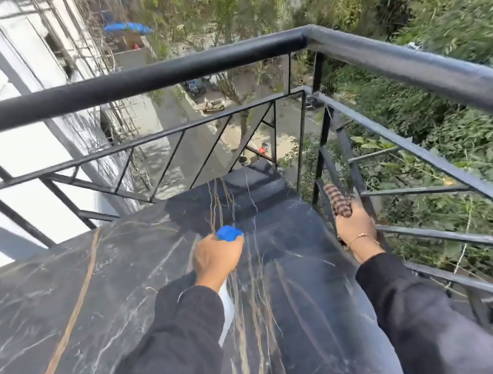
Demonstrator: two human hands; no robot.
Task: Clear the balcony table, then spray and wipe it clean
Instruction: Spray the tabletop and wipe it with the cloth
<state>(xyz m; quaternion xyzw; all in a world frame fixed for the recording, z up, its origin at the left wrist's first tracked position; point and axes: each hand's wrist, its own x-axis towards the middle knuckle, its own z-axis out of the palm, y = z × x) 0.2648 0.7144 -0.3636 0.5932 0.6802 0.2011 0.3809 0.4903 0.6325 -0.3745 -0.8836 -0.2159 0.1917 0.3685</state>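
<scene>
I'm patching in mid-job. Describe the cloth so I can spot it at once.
Start at the dark marble table in the railing's corner, then go to its right edge beside the black railing. There the right hand grips a bunched cloth. Its brown-and-cream check sets it apart from the blue-capped spray bottle in the left hand.

You get no readable text, label, brand, number or sign anywhere here: nothing legible on the spray bottle [228, 233], the cloth [338, 203], the table [97, 298] or the railing [163, 75].
</scene>
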